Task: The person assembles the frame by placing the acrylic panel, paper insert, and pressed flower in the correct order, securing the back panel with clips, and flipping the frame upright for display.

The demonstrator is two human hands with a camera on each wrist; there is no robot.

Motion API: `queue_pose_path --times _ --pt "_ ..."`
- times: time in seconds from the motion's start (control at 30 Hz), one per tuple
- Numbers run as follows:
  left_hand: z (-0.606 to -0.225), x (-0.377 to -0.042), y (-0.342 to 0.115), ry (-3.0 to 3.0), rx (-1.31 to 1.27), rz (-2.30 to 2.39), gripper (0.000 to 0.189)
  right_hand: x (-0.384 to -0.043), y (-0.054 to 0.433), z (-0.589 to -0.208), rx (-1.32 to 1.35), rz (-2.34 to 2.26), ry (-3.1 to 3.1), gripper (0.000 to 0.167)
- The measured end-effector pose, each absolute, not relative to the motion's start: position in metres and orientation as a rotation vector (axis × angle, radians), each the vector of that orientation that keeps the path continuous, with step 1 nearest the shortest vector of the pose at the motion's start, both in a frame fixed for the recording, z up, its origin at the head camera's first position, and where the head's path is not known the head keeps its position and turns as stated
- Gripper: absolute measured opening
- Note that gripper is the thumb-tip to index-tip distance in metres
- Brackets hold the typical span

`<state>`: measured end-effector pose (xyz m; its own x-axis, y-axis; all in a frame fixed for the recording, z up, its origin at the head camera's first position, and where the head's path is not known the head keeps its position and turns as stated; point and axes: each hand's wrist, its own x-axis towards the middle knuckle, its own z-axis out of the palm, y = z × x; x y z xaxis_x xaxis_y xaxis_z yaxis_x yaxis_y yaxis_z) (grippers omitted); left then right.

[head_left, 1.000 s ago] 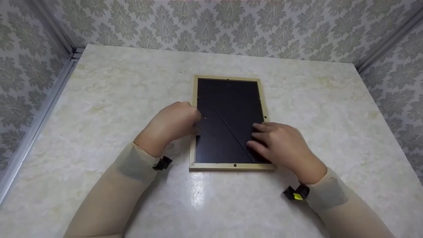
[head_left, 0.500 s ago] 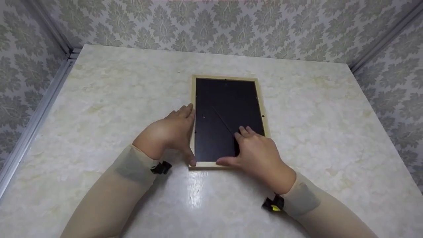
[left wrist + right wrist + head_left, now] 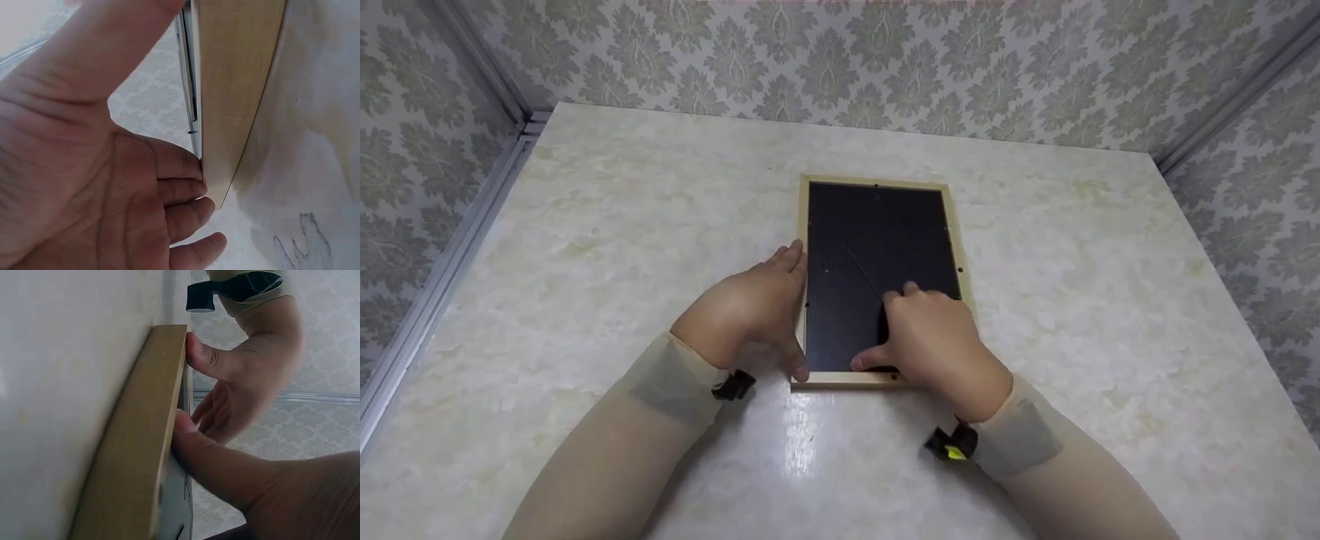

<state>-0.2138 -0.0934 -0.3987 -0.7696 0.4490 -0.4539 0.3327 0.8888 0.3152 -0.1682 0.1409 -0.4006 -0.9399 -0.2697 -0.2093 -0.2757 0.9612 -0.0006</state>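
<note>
A picture frame with a light wooden rim (image 3: 803,206) lies on the table, its black backing board (image 3: 877,225) facing up. A thin diagonal line runs across the board, partly covered by a hand. My left hand (image 3: 754,300) rests along the rim's left side, fingers extended, thumb at the near left corner. In the left wrist view its fingertips touch the outer wooden side (image 3: 239,84). My right hand (image 3: 934,334) lies over the board's near right part, fingers bent and their tips hidden. Its thumb (image 3: 208,453) presses at the inner edge of the near rim.
The pale marbled table (image 3: 660,180) extends around the frame on every side. Patterned wallpaper (image 3: 825,67) stands behind it, with metal rails (image 3: 442,292) along the left side. Small dark dots (image 3: 960,270) mark the rim.
My left hand has opened from a fist and spread along the left rim. My right hand has moved left from the right edge onto the board, its thumb now at the near rim.
</note>
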Motion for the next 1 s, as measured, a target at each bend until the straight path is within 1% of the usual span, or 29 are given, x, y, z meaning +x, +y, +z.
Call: queue_pose_path --times 0.1,0.2,0.4,0.57,0.6,0.67,0.77,0.83,0.87,1.0 --pt "-0.399 -0.213 -0.094 2.53 0.551 0.302 0.174 -0.175 0.135 -0.398 -0.405 0.062 2.886 0.119" --pt "-0.398 -0.213 -0.095 2.541 0.535 0.306 0.175 -0.18 0.131 -0.396 -0.409 0.046 2.865 0.126" --pt "-0.393 -0.212 -0.096 2.57 0.521 0.326 0.175 -0.189 0.128 -0.392 -0.428 0.033 2.823 0.131" --pt "-0.392 -0.213 -0.1 2.553 0.518 0.309 0.175 -0.2 0.137 -0.395 -0.554 0.019 2.781 0.129" --pt "-0.392 -0.213 -0.101 2.549 0.513 0.3 0.175 -0.204 0.14 -0.395 -0.581 -0.003 2.763 0.126" --pt "-0.393 -0.21 -0.102 2.549 0.5 0.293 0.176 -0.214 0.149 -0.395 -0.629 -0.094 2.716 0.116" --pt "-0.394 -0.203 -0.096 2.564 0.475 0.279 0.177 -0.235 0.17 -0.39 -0.678 -0.334 2.633 0.093" --pt "-0.394 -0.197 -0.089 2.57 0.48 0.262 0.177 -0.254 0.187 -0.387 -0.699 -0.49 2.594 0.076" --pt "-0.394 -0.195 -0.085 2.569 0.489 0.244 0.177 -0.264 0.196 -0.387 -0.706 -0.557 2.58 0.07" --pt "-0.395 -0.185 -0.073 2.557 0.552 0.171 0.174 -0.303 0.225 -0.388 -0.64 -0.735 2.57 0.056"
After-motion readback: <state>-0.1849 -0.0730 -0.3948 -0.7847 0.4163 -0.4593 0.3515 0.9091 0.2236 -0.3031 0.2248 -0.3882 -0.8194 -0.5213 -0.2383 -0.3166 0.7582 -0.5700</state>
